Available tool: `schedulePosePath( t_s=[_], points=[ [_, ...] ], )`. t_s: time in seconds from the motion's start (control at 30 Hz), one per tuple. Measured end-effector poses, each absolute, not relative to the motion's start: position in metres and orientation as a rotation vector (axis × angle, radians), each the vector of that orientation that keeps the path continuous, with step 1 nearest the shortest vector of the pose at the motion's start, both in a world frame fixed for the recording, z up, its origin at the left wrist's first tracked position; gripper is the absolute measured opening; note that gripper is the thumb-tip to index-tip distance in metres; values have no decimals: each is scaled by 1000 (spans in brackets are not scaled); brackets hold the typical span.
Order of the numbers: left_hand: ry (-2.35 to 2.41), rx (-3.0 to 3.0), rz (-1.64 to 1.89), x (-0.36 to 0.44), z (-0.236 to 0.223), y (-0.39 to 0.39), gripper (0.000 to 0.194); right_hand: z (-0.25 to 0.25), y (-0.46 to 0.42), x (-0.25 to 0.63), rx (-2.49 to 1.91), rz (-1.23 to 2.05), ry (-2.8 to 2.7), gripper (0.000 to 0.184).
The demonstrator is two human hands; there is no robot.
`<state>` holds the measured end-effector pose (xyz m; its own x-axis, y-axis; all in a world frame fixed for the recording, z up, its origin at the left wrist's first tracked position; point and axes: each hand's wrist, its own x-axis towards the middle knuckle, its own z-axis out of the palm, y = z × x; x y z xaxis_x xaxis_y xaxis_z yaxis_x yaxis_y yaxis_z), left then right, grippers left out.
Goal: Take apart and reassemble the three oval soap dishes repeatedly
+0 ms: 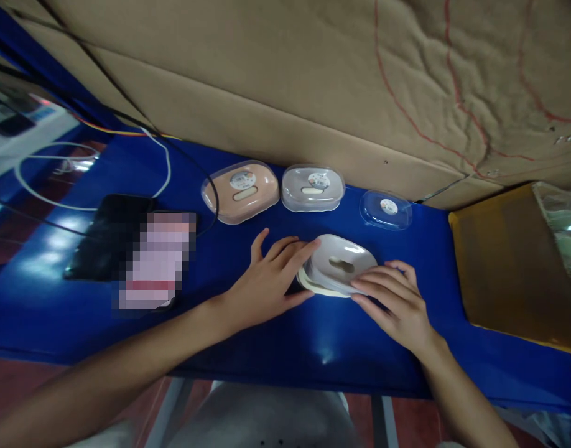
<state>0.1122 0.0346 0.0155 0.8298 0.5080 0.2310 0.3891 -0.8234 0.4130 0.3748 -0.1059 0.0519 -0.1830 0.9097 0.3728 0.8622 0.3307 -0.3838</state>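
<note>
A white oval soap dish (340, 266) with a slot in its top lies on the blue table (285, 336), over a cream base part. My left hand (271, 280) rests on the dish's left edge, fingers stretched flat against it. My right hand (395, 305) presses its fingertips on the dish's front right edge, fingers extended. Behind stand a peach soap box (240, 191) under a clear lid, a white soap box (313, 187) under a clear lid, and a separate clear lid (385, 210) with a round sticker.
A black flat device (108, 236) and a blurred-out item (155, 261) lie at the left, with white and black cables (167, 168) behind. A cardboard sheet (313, 87) forms the back wall. A yellow-brown box (509, 267) sits at the right.
</note>
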Motion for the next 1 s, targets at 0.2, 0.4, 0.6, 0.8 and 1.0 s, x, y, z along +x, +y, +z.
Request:
schedulePosePath(
  t_s=[0.2, 0.4, 0.6, 0.8, 1.0],
  points=[
    [663, 2675, 475, 112, 15, 37, 76, 54, -104, 368, -1502, 93, -2192, 31],
    [632, 2719, 470, 111, 15, 37, 55, 54, -103, 365, -1521, 56, -2286, 22],
    [628, 2735, 478, 111, 14, 38, 53, 49, -101, 366, -1528, -4, -2302, 18],
    [625, 2756, 495, 111, 16, 37, 51, 51, -101, 369, -1497, -29, -2327, 21],
    [619, 2817, 523, 112, 17, 35, 49, 51, -100, 365, -1478, -115, -2380, 20]
  ],
)
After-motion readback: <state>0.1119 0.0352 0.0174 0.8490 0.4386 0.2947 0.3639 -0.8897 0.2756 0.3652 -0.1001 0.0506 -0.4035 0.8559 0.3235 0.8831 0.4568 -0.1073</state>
